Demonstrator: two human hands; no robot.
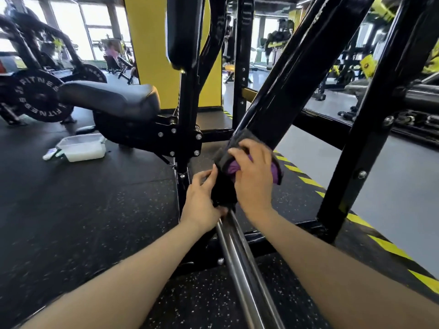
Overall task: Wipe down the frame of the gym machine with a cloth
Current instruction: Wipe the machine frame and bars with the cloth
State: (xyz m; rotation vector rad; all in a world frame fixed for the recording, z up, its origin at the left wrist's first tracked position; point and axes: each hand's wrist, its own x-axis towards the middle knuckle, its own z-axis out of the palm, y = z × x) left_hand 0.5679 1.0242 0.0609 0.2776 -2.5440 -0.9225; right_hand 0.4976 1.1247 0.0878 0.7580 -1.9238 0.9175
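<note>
The cloth (240,150), grey with purple inside, was bunched around the slanted black frame bar (297,74), just above the chrome rods (240,252). Right hand (254,176) pressed it on with fingers curled over it; left hand (204,198) pinched its dangling dark end. It looked soft and light, so best gripped wadded. The plates (38,98) left of the bar read "FITNESS".

1. The frame (292,74), centre right, is glossy black painted metal.
2. The bar (240,257), lower centre, is polished steel.
3. The cloth (275,169) looks soft, matt, grey and purple.
4. The floor (95,210) is speckled, rough rubber.
</note>
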